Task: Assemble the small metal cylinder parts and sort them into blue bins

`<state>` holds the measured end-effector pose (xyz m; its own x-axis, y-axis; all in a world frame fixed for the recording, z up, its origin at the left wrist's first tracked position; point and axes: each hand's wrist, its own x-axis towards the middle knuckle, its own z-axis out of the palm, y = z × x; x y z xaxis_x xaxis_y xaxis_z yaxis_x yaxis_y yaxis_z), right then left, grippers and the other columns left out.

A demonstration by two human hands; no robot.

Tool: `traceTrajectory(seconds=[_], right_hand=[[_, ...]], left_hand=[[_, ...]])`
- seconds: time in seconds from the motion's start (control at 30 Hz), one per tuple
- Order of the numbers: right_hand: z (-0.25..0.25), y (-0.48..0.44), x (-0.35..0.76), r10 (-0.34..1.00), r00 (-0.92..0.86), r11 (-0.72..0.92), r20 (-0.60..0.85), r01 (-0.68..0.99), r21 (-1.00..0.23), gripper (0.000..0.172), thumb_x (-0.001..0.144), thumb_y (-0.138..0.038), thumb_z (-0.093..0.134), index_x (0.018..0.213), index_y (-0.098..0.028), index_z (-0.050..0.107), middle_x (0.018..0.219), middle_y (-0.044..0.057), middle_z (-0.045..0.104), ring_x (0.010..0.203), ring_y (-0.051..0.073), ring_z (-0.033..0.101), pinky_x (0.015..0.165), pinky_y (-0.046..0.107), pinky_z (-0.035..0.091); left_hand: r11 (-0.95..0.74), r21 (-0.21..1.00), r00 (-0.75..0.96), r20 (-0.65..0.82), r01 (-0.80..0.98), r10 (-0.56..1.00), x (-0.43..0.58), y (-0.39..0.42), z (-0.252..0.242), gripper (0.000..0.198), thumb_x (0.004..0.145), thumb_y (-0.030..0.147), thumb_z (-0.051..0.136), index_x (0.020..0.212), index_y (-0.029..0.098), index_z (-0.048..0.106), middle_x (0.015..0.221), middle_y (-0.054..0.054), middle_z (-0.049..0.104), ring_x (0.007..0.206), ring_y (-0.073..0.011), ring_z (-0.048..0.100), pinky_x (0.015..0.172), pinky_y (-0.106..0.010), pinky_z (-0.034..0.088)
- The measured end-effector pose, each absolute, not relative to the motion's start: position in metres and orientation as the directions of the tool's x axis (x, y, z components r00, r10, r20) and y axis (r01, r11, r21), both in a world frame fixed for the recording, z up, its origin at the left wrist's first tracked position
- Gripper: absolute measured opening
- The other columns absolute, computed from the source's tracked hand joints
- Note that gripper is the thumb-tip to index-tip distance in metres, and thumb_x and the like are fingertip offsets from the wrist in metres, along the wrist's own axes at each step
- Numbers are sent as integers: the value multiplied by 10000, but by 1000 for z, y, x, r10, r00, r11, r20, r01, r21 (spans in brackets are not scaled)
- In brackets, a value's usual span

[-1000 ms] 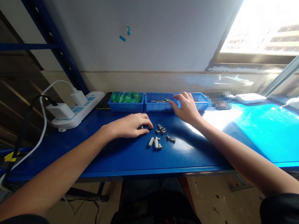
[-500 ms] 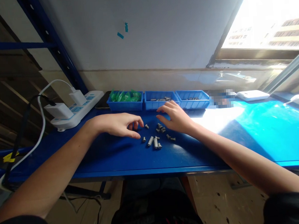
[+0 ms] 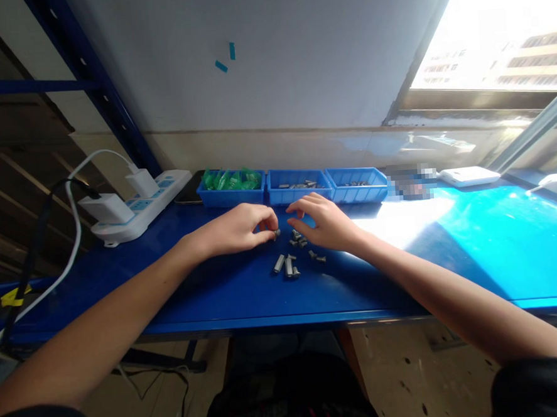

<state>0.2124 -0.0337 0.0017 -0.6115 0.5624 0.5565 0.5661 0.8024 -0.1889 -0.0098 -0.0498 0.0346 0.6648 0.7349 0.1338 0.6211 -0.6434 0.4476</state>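
My left hand (image 3: 246, 228) is closed in a pinch, with a small metal screw (image 3: 277, 233) showing at its fingertips. To the right, my right hand (image 3: 325, 221) hovers low over the blue table, thumb and fingers bent but apart, nothing visible between them. Just beside its thumb lies a small cluster of short screws (image 3: 298, 239). Two more screws (image 3: 316, 256) rest below that hand. Nearer to me are two silver hex standoffs (image 3: 289, 266), one tilted and one pointing towards me, with small screws touching or close to them.
Along the wall stand three blue bins: one with green plastic bags (image 3: 232, 180), a middle bin (image 3: 299, 196) with metal parts, and a right bin (image 3: 359, 194) with small parts. A white power strip (image 3: 142, 217) with plugged-in chargers sits left. A white device (image 3: 469, 176) lies right.
My left hand has moved right and its fingers have closed on a screw. A loose screw near its thumb is no longer visible on the table. My right hand has barely moved.
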Motion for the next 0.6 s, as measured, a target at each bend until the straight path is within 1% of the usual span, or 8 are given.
traceTrajectory(seconds=[0.1, 0.17, 0.23, 0.37, 0.5, 0.6], right_hand=[[4, -42, 208, 559, -611, 811, 560, 545, -215, 185, 871, -298, 586, 1002, -169, 615, 839, 51, 657, 827, 208, 567, 787, 337, 434], [5, -46, 205, 555, -612, 813, 563, 541, -213, 185, 867, -300, 592, 1007, -179, 600, 845, 48, 652, 824, 205, 569, 780, 331, 429], [6, -48, 204, 540, -611, 820, 579, 537, -198, 175, 870, -290, 588, 1009, -184, 584, 857, 50, 645, 823, 203, 571, 773, 329, 428], [5, -47, 206, 458, -630, 868, 627, 470, -162, 131, 886, -251, 555, 1003, -193, 566, 881, 62, 627, 819, 196, 560, 751, 320, 444], [5, -46, 208, 379, -691, 908, 615, 407, -102, 117, 906, -185, 486, 968, -205, 584, 887, 72, 617, 809, 191, 545, 739, 319, 462], [3, -45, 207, 367, -706, 910, 606, 407, -77, 140, 904, -156, 466, 945, -196, 593, 882, 78, 619, 806, 192, 548, 731, 318, 468]], left_hand=[[-572, 552, 539, 243, 607, 807, -6, -48, 29, 197, 807, 341, 599, 864, 159, 652, 803, -26, 692, 735, -149, 640, 674, -227, 476], [-528, 619, 477, 266, 582, 838, -2, -50, 25, 226, 798, 369, 611, 848, 153, 652, 766, -29, 700, 722, -160, 654, 658, -235, 487], [-492, 690, 445, 266, 531, 855, 3, -52, 22, 254, 790, 391, 619, 843, 145, 651, 772, -40, 710, 732, -171, 665, 658, -245, 499], [-407, 812, 459, 197, 419, 866, 6, -51, 18, 327, 757, 433, 661, 877, 129, 650, 828, -66, 721, 793, -190, 677, 697, -273, 523], [-328, 865, 477, 120, 380, 870, 5, -45, 14, 376, 721, 465, 694, 867, 122, 643, 837, -73, 717, 792, -192, 673, 691, -284, 528], [-278, 892, 473, 84, 356, 877, 4, -44, 14, 346, 709, 423, 708, 855, 115, 643, 838, -73, 718, 787, -181, 671, 716, -285, 531]])
